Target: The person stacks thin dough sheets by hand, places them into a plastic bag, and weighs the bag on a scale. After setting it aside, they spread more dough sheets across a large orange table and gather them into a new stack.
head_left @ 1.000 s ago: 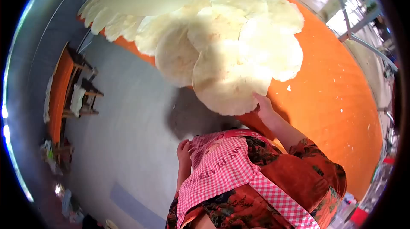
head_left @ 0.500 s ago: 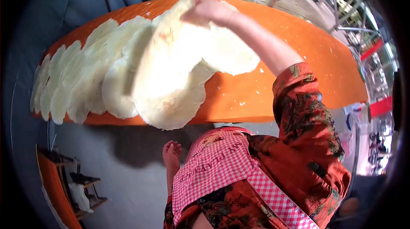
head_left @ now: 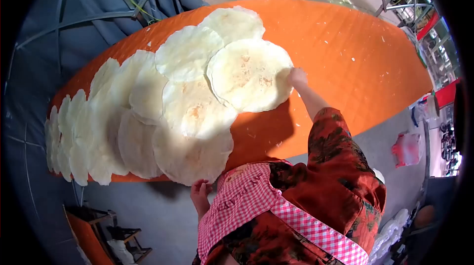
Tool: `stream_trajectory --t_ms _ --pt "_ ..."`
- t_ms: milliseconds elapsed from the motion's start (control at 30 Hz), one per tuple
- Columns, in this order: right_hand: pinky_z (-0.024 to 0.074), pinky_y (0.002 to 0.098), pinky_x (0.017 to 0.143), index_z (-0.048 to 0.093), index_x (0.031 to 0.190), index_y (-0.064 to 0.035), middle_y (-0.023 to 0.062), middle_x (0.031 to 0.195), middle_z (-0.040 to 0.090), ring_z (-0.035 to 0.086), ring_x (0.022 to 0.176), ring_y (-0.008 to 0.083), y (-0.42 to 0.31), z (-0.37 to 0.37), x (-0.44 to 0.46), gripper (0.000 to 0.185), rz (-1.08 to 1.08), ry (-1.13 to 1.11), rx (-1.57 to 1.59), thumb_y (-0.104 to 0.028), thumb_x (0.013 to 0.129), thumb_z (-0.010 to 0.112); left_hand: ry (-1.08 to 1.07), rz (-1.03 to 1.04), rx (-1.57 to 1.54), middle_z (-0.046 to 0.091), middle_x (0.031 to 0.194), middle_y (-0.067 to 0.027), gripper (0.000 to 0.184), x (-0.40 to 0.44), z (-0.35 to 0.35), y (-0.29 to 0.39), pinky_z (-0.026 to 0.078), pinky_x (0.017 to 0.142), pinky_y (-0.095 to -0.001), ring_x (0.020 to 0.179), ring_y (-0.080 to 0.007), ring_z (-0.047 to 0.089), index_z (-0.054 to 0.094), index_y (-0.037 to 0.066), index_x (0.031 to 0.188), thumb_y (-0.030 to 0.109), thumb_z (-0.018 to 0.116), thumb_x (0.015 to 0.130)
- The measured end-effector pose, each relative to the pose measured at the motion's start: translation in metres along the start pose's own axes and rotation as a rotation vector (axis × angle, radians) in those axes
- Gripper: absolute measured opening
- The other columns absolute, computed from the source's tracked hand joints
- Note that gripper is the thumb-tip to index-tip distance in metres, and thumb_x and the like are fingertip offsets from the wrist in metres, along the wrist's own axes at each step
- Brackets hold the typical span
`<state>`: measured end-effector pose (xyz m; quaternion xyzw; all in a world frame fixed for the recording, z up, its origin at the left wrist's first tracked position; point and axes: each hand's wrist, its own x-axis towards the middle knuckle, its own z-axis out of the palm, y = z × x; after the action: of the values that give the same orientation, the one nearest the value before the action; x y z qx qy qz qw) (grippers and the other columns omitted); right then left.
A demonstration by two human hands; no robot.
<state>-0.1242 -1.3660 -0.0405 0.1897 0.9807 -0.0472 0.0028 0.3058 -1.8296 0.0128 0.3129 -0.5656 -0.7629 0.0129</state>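
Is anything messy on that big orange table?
A little: small white bits are scattered over the bare part of the orange table, away from the big flat rounds. They look like stray crumbs, though they're too tiny to tell. Nothing else stands out.

The right arm extends forward, elbow slightly bent, its bare forearm slanting inward to the wrist. The right hand is drawn together at the end of this reach, its fingertips indistinct. The left hand sits low before the waist, fingers loosely curled; the left forearm is largely hidden by the torso.
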Motion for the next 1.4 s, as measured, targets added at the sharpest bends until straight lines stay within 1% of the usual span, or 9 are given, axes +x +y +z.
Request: stream_trajectory --t_ms 200,300,333,467,667,800,1000,1133,1400 --pt "0.0532 0.0428 0.076 0.059 0.109 0.0055 0.0200 0.110 0.062 0.063 0.095 0.0323 -0.021 -0.068 -0.034 0.039 0.213 -0.041 0.736 -0.017 0.077 0.067 0.207 -0.049 0.077 0.063 0.098 -0.0073 0.016 -0.006 0.040 0.013 0.051 0.070 -0.0284 0.084 -0.0165 0.062 0.057 0.003 0.106 0.006 0.053 0.091" --pt "0.0532 0.0398 0.073 0.058 0.106 0.0125 0.0205 0.095 0.065 0.065 0.087 0.0283 -0.009 -0.050 0.008 0.039 0.387 -0.506 1.026 -0.013 0.078 0.069 0.228 -0.067 0.076 0.063 0.098 -0.0074 0.015 0.001 0.065 0.021 0.051 0.071 -0.0284 0.084 -0.0166 0.062 0.057 0.002 0.105 0.005 0.053 0.091" --pt "0.0529 0.0380 0.071 0.057 0.104 0.0149 0.0169 0.087 0.066 0.066 0.079 0.0257 -0.003 -0.060 0.007 0.039 0.209 -0.677 1.324 -0.007 0.075 0.071 0.219 -0.068 0.071 0.063 0.098 -0.0074 0.015 0.006 0.073 0.023 0.051 0.071 -0.0284 0.084 -0.0166 0.062 0.057 0.002 0.105 0.005 0.053 0.091" --pt "0.0522 0.0344 0.072 0.059 0.104 0.0138 0.0156 0.090 0.066 0.064 0.079 0.0221 -0.047 -0.123 0.000 0.033 -0.005 -0.546 1.086 0.000 0.074 0.066 0.096 -0.060 0.146 0.063 0.098 -0.0072 0.015 0.031 0.092 0.022 0.051 0.071 -0.0274 0.085 -0.0158 0.062 0.058 0.002 0.104 0.003 0.053 0.090" --pt "0.0494 0.0336 0.072 0.065 0.094 0.0022 0.0088 0.079 0.065 0.061 0.077 0.0162 -0.189 -0.326 -0.044 0.026 -0.819 -0.502 0.663 -0.007 0.071 0.068 -0.191 -0.039 0.217 0.063 0.097 -0.0059 0.016 0.088 0.116 0.021 0.050 0.072 -0.0261 0.084 -0.0144 0.061 0.058 0.002 0.106 0.004 0.053 0.091" --pt "0.0479 0.0320 0.075 0.065 0.095 0.0008 0.0080 0.085 0.066 0.061 0.082 0.0182 -0.274 -0.389 -0.025 0.032 -0.881 -0.548 0.680 -0.009 0.065 0.071 -0.371 0.027 0.331 0.062 0.094 -0.0054 0.015 0.119 0.152 0.065 0.050 0.073 -0.0254 0.084 -0.0120 0.060 0.057 0.003 0.105 0.006 0.054 0.091" --pt "0.0536 0.0357 0.082 0.062 0.107 0.0027 0.0116 0.097 0.066 0.064 0.093 0.0213 -0.289 -0.351 0.114 0.041 -0.609 -0.670 1.016 -0.006 0.068 0.074 -0.208 0.055 0.283 0.061 0.096 -0.0043 0.016 0.143 0.118 0.036 0.049 0.072 -0.0246 0.085 -0.0123 0.059 0.057 0.004 0.106 0.007 0.054 0.091" --pt "0.0531 0.0358 0.082 0.061 0.111 0.0042 0.0128 0.102 0.065 0.064 0.094 0.0226 -0.242 -0.204 0.203 0.046 -0.233 -0.699 1.238 -0.006 0.068 0.073 -0.102 -0.034 0.231 0.061 0.097 -0.0044 0.015 0.131 0.111 0.042 0.048 0.072 -0.0244 0.086 -0.0125 0.059 0.057 0.003 0.106 0.005 0.052 0.092" --pt "0.0508 0.0342 0.057 0.065 0.094 0.0011 0.0104 0.079 0.066 0.063 0.066 0.0228 -0.146 0.011 0.239 0.031 0.149 -0.135 0.671 -0.020 0.073 0.074 0.025 -0.073 0.299 0.061 0.097 -0.0052 0.014 0.141 0.108 0.059 0.048 0.073 -0.0246 0.087 -0.0120 0.059 0.058 0.002 0.105 0.004 0.051 0.093"
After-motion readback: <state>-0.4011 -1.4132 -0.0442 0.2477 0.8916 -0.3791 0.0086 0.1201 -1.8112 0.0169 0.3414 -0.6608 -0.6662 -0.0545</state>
